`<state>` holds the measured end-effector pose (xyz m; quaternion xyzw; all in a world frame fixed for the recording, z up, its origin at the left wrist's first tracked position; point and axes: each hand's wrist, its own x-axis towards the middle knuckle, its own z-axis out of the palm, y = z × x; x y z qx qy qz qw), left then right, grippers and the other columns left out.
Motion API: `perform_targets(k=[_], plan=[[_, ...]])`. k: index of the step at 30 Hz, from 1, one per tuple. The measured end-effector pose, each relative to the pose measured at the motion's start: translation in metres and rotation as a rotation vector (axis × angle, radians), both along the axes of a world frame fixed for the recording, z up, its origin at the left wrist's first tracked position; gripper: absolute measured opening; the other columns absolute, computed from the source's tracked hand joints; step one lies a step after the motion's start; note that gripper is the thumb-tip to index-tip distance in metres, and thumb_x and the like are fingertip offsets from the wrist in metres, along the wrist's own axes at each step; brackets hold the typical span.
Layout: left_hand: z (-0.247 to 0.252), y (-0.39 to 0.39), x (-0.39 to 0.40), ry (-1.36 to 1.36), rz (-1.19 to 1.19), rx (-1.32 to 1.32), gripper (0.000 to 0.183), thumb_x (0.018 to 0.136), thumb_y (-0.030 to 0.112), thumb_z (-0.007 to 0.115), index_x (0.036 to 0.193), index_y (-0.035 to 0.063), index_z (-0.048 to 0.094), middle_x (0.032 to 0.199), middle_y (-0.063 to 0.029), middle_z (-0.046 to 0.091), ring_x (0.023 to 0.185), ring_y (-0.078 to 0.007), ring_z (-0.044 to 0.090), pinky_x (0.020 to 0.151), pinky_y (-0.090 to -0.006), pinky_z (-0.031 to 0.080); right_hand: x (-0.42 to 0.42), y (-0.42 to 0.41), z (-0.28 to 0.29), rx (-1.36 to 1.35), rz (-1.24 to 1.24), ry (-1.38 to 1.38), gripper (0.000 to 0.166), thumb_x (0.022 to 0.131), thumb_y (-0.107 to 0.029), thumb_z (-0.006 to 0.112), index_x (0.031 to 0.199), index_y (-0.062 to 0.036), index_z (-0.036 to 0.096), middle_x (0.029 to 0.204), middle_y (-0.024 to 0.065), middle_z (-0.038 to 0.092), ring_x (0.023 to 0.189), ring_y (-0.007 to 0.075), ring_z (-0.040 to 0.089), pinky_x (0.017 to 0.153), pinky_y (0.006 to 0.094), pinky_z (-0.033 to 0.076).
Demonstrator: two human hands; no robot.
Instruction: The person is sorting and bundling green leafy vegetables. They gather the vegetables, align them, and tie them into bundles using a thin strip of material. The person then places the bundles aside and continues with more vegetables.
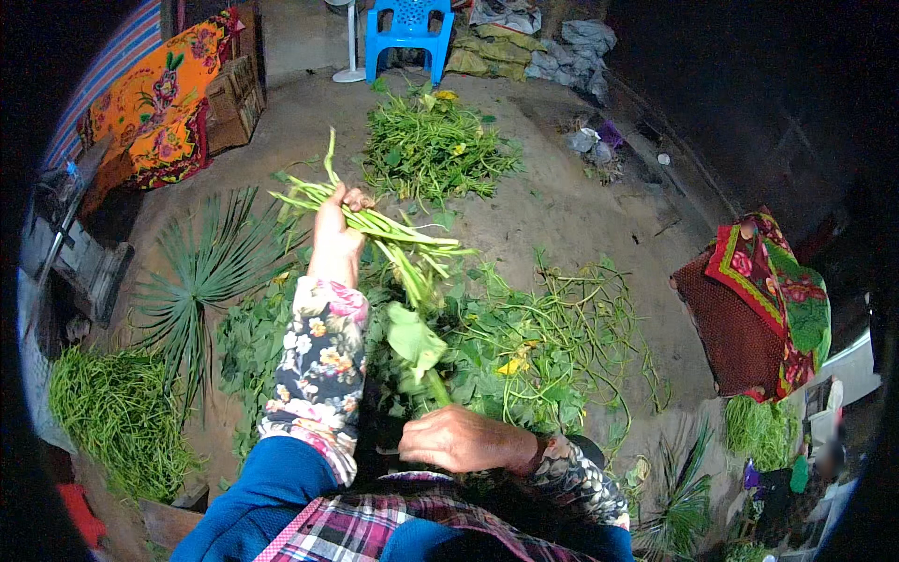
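My left hand (341, 228), reaching forward, is closed round a bundle of green stems (404, 235) that stick out on both sides of it. Close to my body, my right hand (469, 439) has its fingers curled at the lower end of a stem with a blurred green leaf (414, 342); its fingertips are hidden. Below and between the hands spreads a heap of leafy green vines (491, 351), with a few yellow flowers or leaves in it. Farther ahead lies another pile of cut green stems (428, 147) on the floor.
Palm fronds (197, 288) and a heap of thin green stems (116, 421) lie at left. A blue plastic chair (409, 31) and stacked sacks (491, 53) stand at the back. An orange patterned cloth (165, 105) covers something at upper left; a red floral cloth (765, 302) is at right.
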<state>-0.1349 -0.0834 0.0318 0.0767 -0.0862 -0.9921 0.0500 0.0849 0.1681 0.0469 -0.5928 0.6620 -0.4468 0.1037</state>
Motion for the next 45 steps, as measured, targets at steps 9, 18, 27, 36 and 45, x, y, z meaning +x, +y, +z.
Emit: perform_targets(k=[9,18,27,36,45], plan=[[0.003,0.108,0.060,0.369,-0.550,-1.143,0.016,0.093,0.022,0.063,0.096,0.0064,0.060,0.076,-0.0027,0.064,0.061,-0.0103,0.056,0.056,-0.0262,0.048,-0.074,0.089,0.030,-0.134,-0.915,-0.324,0.018,0.092,-0.016,0.060,0.091,0.0019,0.064,0.073,0.0020,0.056,0.062,0.0098,0.053,0.056,0.0252,0.043],[-0.012,0.160,0.091,0.409,-0.912,-0.970,0.023,0.092,0.023,0.064,0.104,0.0039,0.062,0.100,-0.0091,0.071,0.075,-0.0096,0.061,0.062,-0.0230,0.049,-0.091,0.127,0.009,-0.531,-0.967,-0.786,0.021,0.096,-0.024,0.060,0.093,-0.0032,0.062,0.068,-0.0048,0.051,0.056,0.0038,0.043,0.048,0.0206,0.035],[-0.004,0.170,0.109,0.506,-1.117,-0.894,0.035,0.087,0.022,0.071,0.114,0.0046,0.059,0.103,-0.0120,0.069,0.074,-0.0091,0.059,0.062,-0.0224,0.047,-0.095,0.109,0.014,-0.624,-1.232,-0.585,0.022,0.097,-0.019,0.057,0.093,0.0019,0.063,0.065,-0.0021,0.052,0.053,0.0061,0.046,0.048,0.0225,0.039],[0.001,0.147,0.089,0.355,-0.928,-0.813,0.024,0.087,0.013,0.068,0.105,0.0050,0.056,0.081,-0.0023,0.059,0.064,-0.0115,0.058,0.054,-0.0216,0.048,-0.100,0.092,0.035,-0.821,-1.126,-0.417,0.030,0.098,-0.018,0.054,0.114,0.0076,0.054,0.083,0.0077,0.063,0.069,0.0145,0.064,0.055,0.0244,0.052],[0.016,0.081,0.058,0.578,-0.562,-0.282,0.022,0.095,0.028,0.057,0.097,0.0078,0.049,0.075,0.0015,0.046,0.075,-0.0112,0.043,0.061,-0.0195,0.040,-0.098,0.116,0.003,-0.424,-1.052,-0.451,0.025,0.097,-0.018,0.055,0.102,0.0058,0.063,0.078,0.0062,0.065,0.068,0.0106,0.061,0.061,0.0241,0.048]])
